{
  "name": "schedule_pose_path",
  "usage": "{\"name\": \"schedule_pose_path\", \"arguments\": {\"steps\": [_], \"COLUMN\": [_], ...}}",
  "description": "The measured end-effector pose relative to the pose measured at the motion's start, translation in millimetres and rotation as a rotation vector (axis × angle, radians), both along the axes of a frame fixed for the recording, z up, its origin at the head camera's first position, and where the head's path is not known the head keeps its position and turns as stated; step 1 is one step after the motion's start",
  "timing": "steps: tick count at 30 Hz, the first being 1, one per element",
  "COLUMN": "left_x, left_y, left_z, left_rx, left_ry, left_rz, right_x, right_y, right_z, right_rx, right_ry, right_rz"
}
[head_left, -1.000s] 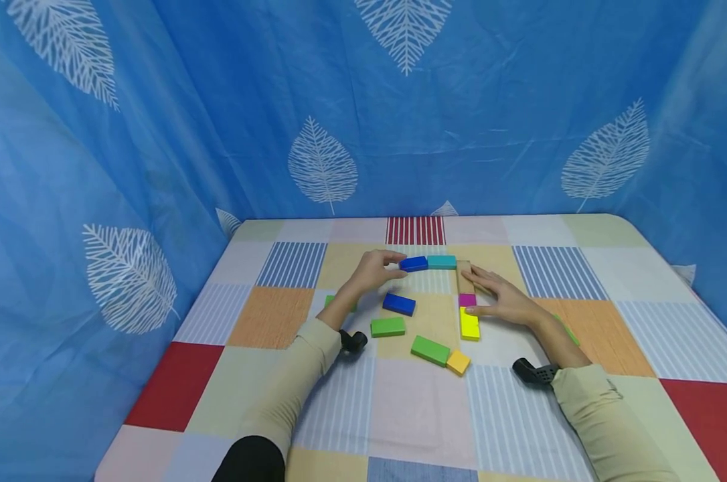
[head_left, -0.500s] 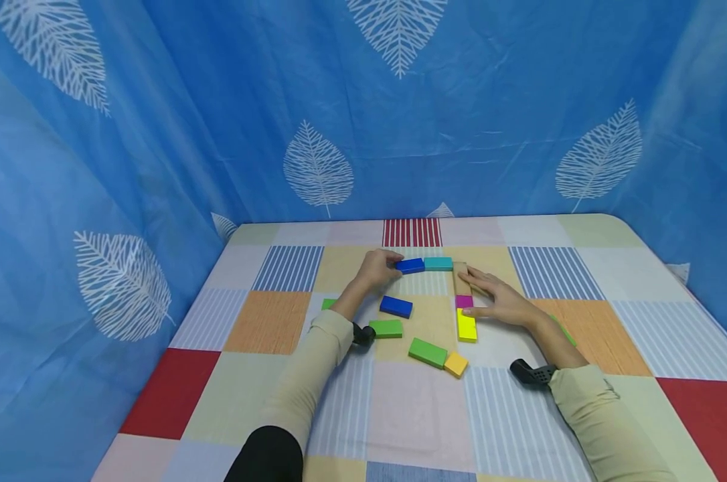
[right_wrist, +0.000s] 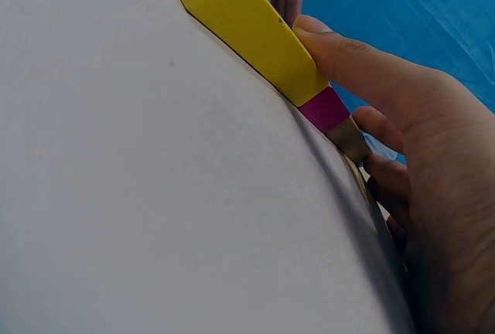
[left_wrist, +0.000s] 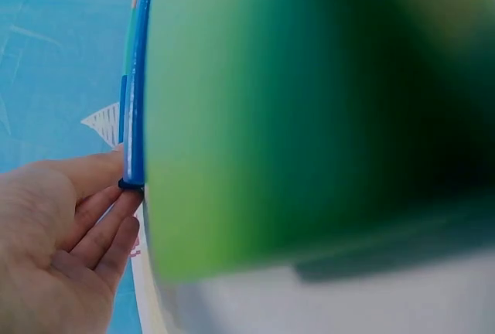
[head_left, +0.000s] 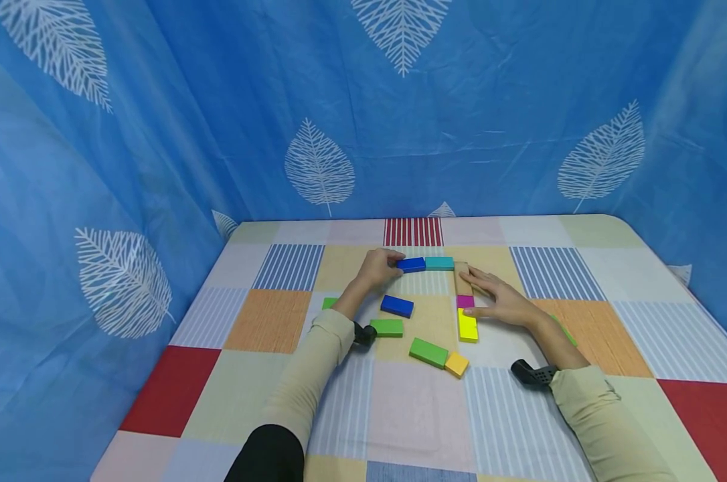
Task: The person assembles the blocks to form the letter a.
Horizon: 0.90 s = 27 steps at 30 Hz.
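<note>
In the head view, my left hand (head_left: 378, 269) pinches the left end of a blue block (head_left: 412, 265), thumb and fingers on either side of it. That block meets a teal block (head_left: 439, 264), making the far side of a row. From the teal block's right end, a natural wood block (head_left: 462, 280), a magenta block (head_left: 465, 302) and a yellow block (head_left: 468, 327) run toward me. My right hand (head_left: 503, 301) lies along this line, fingertips at the wood block and thumb (right_wrist: 317, 28) touching the yellow block in the right wrist view.
Inside the corner lie a second blue block (head_left: 397, 306) and a green block (head_left: 387, 328). Nearer, another green block (head_left: 428, 353) touches an orange-yellow block (head_left: 456, 365). One more green block (head_left: 329, 303) shows behind the left forearm, and a green edge (head_left: 563, 329) beside the right wrist.
My left hand's fingers have drawn back to the blue block's left end, and the left forearm has swung a little right. The right hand keeps its place.
</note>
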<state>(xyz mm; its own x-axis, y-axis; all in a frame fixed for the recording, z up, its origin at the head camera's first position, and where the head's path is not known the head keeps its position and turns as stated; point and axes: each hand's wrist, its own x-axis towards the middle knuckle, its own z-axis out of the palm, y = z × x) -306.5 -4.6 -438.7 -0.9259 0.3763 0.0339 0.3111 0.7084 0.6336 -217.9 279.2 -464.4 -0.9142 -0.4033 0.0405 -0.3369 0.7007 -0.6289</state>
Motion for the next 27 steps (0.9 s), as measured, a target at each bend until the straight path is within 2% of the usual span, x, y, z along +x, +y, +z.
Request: {"name": "schedule_pose_path", "arguments": {"steps": [6,10,14,16,18,23,25,27], "left_x": [1.1,7.0,16.5,23.4,30.0,43.3,46.6,48.9], "left_y": [-2,-9,-17,-22,-26,-40,-44,-48], "left_z": [0.4,3.3,6.7,9.4,11.5,11.5,9.0,6.2], "left_rx": [0.017,0.096,0.197,0.213,0.18,0.02,-0.005,-0.014], "left_ry": [0.01,0.042,0.076,0.066,0.027,-0.058,-0.062,-0.06], "left_rz": [-0.015,-0.035,-0.087,-0.133,-0.191,-0.373,-0.408,-0.411], "right_x": [0.1,-0.5,-1.2,-1.5,-1.8,-1.5,-1.1,-1.0], "right_y": [0,0,1,1,1,0,0,0], "right_z": [-0.5,-0.6,-0.5,-1.0,-1.5,-0.6,0.1,0.0], "right_rx": [0.005,0.008,0.014,0.019,0.021,0.019,0.019,0.022], "right_ry": [-0.003,-0.002,0.002,0.005,0.006,0.008,0.007,0.005], "right_rz": [-0.008,-0.008,-0.008,-0.008,-0.006,-0.003,-0.006,-0.007]}}
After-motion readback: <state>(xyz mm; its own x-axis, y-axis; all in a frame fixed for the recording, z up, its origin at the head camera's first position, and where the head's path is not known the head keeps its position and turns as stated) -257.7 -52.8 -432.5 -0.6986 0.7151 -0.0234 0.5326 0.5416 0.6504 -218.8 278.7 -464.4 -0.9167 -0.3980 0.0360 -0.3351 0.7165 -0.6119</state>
